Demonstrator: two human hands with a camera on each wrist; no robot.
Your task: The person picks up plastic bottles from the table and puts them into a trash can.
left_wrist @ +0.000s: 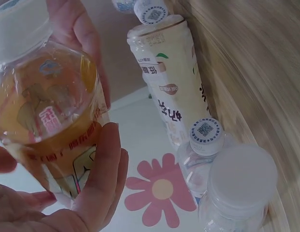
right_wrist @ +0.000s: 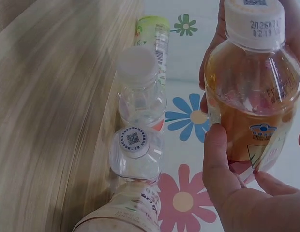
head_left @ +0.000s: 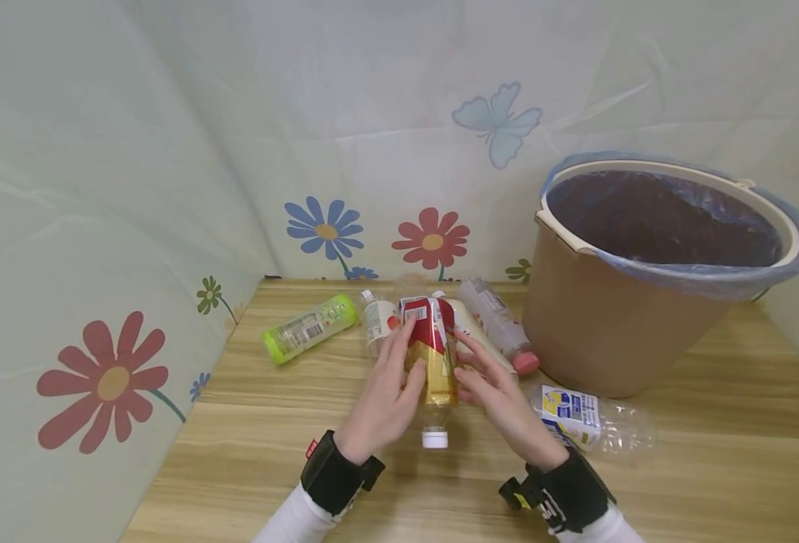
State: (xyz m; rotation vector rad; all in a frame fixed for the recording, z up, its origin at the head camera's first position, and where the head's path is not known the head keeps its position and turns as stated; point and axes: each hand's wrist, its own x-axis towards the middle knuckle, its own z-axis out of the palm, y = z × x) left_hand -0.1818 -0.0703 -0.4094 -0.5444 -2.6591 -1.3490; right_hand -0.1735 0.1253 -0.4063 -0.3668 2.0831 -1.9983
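Both hands hold a clear plastic bottle (head_left: 433, 343) with a red and gold label above the table, its white cap pointing toward the person. The left hand (head_left: 381, 400) grips the bottle's left side with fingers and thumb. On the opposite side, the right hand (head_left: 508, 407) has its fingers and thumb around the bottle. The left wrist view shows the bottle's shoulder (left_wrist: 38, 92) close up, with reddish print on the label below. A date is printed on the white cap (right_wrist: 256, 26) in the right wrist view.
Behind the hands lie a green bottle (head_left: 310, 329), a small white-capped bottle (head_left: 378, 324), a cream-labelled bottle (head_left: 472, 328) and a pink-capped bottle (head_left: 497, 320). A bottle with a blue-and-white label (head_left: 579, 418) lies at right, before a lined brown bin (head_left: 589, 324). Flowered sheeting (head_left: 372, 151) encloses the table.
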